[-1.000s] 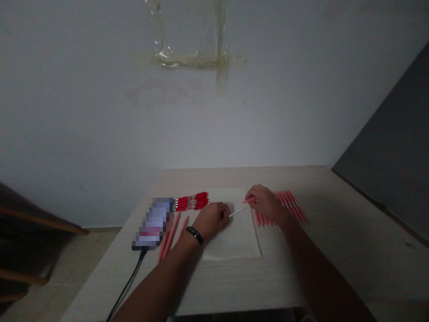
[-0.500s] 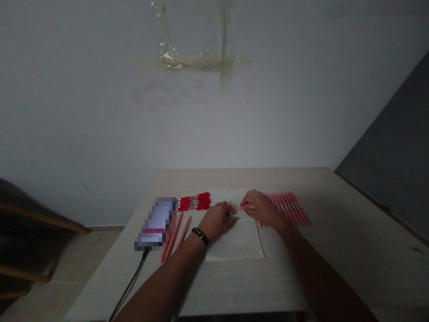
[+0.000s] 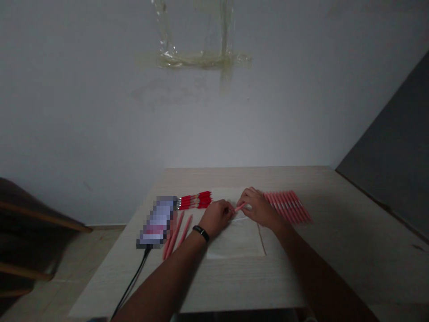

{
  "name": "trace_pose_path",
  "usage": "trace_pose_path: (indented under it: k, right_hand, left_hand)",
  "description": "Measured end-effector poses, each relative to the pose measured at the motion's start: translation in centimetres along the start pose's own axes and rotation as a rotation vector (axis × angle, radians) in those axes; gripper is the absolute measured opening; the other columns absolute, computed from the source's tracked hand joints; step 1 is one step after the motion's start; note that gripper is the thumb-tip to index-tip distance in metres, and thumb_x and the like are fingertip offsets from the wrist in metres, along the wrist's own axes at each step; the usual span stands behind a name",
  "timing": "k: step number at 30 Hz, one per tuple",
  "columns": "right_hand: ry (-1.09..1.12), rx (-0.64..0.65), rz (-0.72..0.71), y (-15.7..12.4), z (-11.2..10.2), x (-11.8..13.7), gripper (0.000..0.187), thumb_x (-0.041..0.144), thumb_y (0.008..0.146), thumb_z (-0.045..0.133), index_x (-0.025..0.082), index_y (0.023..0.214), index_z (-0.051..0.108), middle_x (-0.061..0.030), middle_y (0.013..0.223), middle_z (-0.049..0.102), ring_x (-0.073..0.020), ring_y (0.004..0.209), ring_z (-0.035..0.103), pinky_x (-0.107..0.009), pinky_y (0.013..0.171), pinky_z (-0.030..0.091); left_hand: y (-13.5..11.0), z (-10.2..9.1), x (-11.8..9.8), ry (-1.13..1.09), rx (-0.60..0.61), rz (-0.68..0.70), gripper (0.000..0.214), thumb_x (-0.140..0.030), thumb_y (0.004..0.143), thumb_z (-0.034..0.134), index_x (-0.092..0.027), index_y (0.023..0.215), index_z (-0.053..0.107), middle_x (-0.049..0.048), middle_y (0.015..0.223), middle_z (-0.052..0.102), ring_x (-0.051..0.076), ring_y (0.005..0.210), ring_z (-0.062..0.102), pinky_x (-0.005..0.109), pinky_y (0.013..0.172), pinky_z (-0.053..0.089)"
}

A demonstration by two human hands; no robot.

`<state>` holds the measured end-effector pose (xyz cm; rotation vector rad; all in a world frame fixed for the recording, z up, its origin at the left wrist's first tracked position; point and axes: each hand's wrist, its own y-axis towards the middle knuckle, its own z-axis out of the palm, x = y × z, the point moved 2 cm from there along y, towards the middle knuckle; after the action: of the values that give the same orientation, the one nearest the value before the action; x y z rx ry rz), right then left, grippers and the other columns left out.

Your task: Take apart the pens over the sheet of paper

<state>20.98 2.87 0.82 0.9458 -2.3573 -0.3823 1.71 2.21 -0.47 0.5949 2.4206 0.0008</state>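
Note:
My left hand (image 3: 216,218) pinches a thin white rod (image 3: 240,219), probably a pen refill, which points right across a sheet of white paper (image 3: 234,243). My right hand (image 3: 258,208) grips a pink pen barrel (image 3: 239,207), whose tip slants down towards my left fingers. The rod and barrel lie close together, and my fingers hide their ends. A row of several pink barrels (image 3: 288,207) lies just beyond my right hand. Several loose pink barrels (image 3: 176,235) lie left of my left wrist.
A bundle of red-and-white pen parts (image 3: 194,201) lies beyond my left hand, beside a pixelated phone (image 3: 157,222) with a black cable (image 3: 132,279). All stand on a pale wooden table (image 3: 318,264) against a wall with old tape (image 3: 201,59).
My hands have moved closer together. The pink barrel now slants more steeply towards my left hand, and the white rod sits lower in view than a second ago.

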Motion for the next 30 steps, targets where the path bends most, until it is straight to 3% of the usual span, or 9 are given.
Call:
trace_pose_path:
  k: [10, 17, 24, 30]
  right_hand:
    - [-0.039, 0.076, 0.096, -0.7, -0.9, -2.9, 0.013, 0.009, 0.08, 0.07, 0.02, 0.087, 0.068, -0.0036, 0.087, 0.066, -0.0212, 0.09, 0.057, -0.033, 0.082, 0.041]
    - [0.018, 0.146, 0.134, -0.8, 0.2, -2.2, 0.012, 0.009, 0.083, 0.067, 0.019, 0.089, 0.07, -0.0033, 0.087, 0.065, -0.0178, 0.085, 0.06, -0.028, 0.076, 0.043]
    - [0.025, 0.146, 0.13, -0.8, 1.0, -2.3, 0.005, 0.016, 0.086, 0.069, 0.019, 0.091, 0.07, -0.0044, 0.089, 0.067, -0.0185, 0.087, 0.061, -0.029, 0.079, 0.045]
    - [0.032, 0.129, 0.141, -1.1, 0.9, -3.0, 0.006, 0.018, 0.089, 0.067, 0.019, 0.094, 0.069, -0.005, 0.091, 0.066, -0.0183, 0.086, 0.061, -0.029, 0.076, 0.045]
  left_hand:
    - [-0.2, 0.0, -0.5, 0.069, 0.0, 0.012, 0.016, -0.018, 0.085, 0.058, -0.018, 0.087, 0.073, 0.0065, 0.086, 0.071, 0.016, 0.074, 0.061, 0.025, 0.069, 0.041]
    - [-0.2, -0.2, -0.4, 0.111, 0.032, 0.025, 0.016, -0.022, 0.087, 0.058, -0.019, 0.092, 0.073, 0.0074, 0.092, 0.067, 0.017, 0.078, 0.061, 0.026, 0.069, 0.041]
    - [-0.1, -1.3, 0.7, 0.15, 0.007, -0.073, 0.014, -0.024, 0.085, 0.061, -0.016, 0.095, 0.067, 0.0094, 0.096, 0.068, 0.018, 0.08, 0.062, 0.026, 0.067, 0.042]
    - [-0.2, -0.8, 1.2, 0.15, 0.026, -0.159, 0.02, -0.028, 0.088, 0.06, -0.017, 0.105, 0.063, 0.008, 0.088, 0.071, 0.018, 0.074, 0.063, 0.026, 0.064, 0.039]
